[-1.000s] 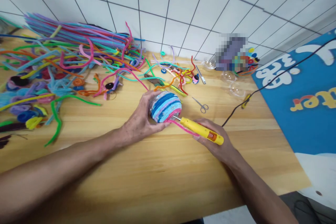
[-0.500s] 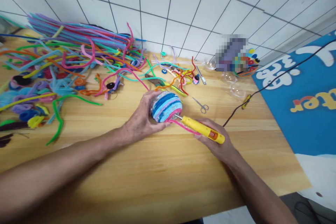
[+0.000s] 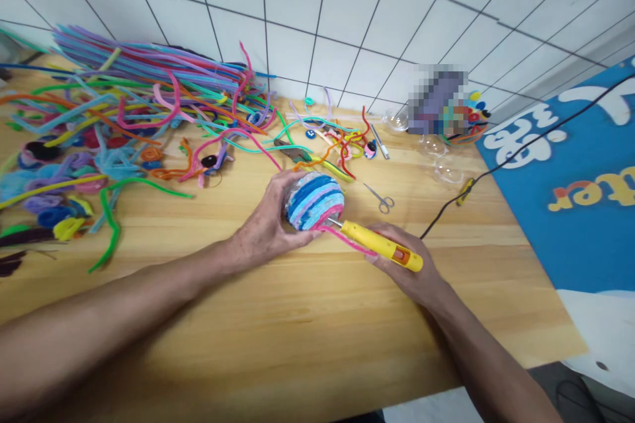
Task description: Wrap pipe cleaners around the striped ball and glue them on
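Observation:
My left hand (image 3: 268, 218) is closed around a ball (image 3: 316, 199) wrapped in blue, light blue and purple pipe cleaner stripes, with some grey surface showing. My right hand (image 3: 409, 264) holds a yellow glue gun (image 3: 381, 244), its metal tip at the ball's lower right side. From the ball's lower edge a pink pipe cleaner (image 3: 350, 242) stretches to the right hand's fingertips, which pinch its far end. The side of the ball against my left palm is hidden.
Small scissors (image 3: 381, 201) and green-and-yellow-handled pliers (image 3: 297, 153) lie beyond the ball. Loose pipe cleaners (image 3: 124, 112) heap at the left. A black cord (image 3: 444, 208) crosses the right side, near clear plastic domes (image 3: 446, 170) and a craft knife (image 3: 380, 142).
The glue gun has shifted very slightly left, its tip moving along the ball near the pink pipe cleaner. The ball and my left hand stay in place.

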Demonstrator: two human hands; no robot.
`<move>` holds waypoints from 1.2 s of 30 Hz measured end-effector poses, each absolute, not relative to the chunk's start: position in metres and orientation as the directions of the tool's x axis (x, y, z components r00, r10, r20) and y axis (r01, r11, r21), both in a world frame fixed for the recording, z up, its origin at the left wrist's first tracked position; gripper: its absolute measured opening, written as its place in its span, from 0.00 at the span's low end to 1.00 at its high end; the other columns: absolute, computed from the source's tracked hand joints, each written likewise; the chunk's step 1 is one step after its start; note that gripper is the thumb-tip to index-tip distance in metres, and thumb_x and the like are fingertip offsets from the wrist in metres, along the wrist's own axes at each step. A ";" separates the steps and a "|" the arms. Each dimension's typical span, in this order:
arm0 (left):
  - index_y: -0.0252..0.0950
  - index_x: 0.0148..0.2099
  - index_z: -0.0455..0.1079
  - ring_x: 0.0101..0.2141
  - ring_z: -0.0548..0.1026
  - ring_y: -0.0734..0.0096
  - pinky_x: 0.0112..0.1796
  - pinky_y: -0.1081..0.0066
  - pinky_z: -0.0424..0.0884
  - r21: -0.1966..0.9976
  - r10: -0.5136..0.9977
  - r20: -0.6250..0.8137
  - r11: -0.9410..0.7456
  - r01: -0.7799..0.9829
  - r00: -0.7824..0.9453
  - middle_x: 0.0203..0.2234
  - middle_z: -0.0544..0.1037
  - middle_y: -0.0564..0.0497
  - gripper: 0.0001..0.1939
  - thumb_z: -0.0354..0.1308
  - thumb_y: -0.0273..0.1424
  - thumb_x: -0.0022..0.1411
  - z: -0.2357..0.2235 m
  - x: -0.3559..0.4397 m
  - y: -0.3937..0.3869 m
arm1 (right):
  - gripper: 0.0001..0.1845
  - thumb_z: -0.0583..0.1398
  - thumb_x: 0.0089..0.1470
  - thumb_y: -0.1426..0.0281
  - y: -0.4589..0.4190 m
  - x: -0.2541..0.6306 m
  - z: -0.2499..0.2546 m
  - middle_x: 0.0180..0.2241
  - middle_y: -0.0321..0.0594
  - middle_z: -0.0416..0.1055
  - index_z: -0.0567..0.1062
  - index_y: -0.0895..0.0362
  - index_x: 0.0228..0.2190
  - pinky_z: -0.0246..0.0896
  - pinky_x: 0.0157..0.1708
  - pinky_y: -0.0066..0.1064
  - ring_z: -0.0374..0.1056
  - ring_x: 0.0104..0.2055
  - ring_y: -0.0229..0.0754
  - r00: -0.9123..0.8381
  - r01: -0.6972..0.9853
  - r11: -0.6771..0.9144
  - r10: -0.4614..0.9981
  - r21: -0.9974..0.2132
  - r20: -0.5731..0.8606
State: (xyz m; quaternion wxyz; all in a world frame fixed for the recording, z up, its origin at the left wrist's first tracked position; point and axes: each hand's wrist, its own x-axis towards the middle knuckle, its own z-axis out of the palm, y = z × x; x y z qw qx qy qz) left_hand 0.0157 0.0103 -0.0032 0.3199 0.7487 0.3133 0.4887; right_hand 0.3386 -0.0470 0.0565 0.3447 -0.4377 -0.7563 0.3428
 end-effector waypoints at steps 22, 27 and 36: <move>0.51 0.80 0.56 0.73 0.73 0.39 0.73 0.36 0.75 0.800 0.794 0.514 -0.580 0.152 0.324 0.72 0.68 0.37 0.52 0.82 0.43 0.65 -0.006 0.015 0.011 | 0.14 0.70 0.72 0.55 -0.048 0.337 0.057 0.47 0.45 0.89 0.85 0.50 0.51 0.82 0.47 0.40 0.86 0.45 0.51 -0.391 0.431 0.374 0.898 -0.822 0.203; 0.50 0.82 0.53 0.74 0.72 0.38 0.73 0.36 0.74 0.785 0.781 0.520 -0.597 0.168 0.347 0.73 0.66 0.35 0.52 0.81 0.42 0.68 -0.006 0.015 0.011 | 0.13 0.72 0.71 0.58 -0.048 0.337 0.056 0.50 0.47 0.90 0.85 0.49 0.52 0.83 0.50 0.40 0.87 0.47 0.51 -0.431 0.414 0.414 0.874 -0.811 0.226; 0.51 0.82 0.55 0.74 0.72 0.38 0.74 0.36 0.73 0.785 0.785 0.526 -0.596 0.167 0.328 0.73 0.67 0.36 0.53 0.82 0.42 0.66 -0.008 0.014 0.011 | 0.12 0.70 0.73 0.61 -0.047 0.340 0.056 0.48 0.45 0.90 0.84 0.50 0.53 0.83 0.47 0.37 0.87 0.45 0.49 -0.416 0.427 0.461 0.864 -0.778 0.284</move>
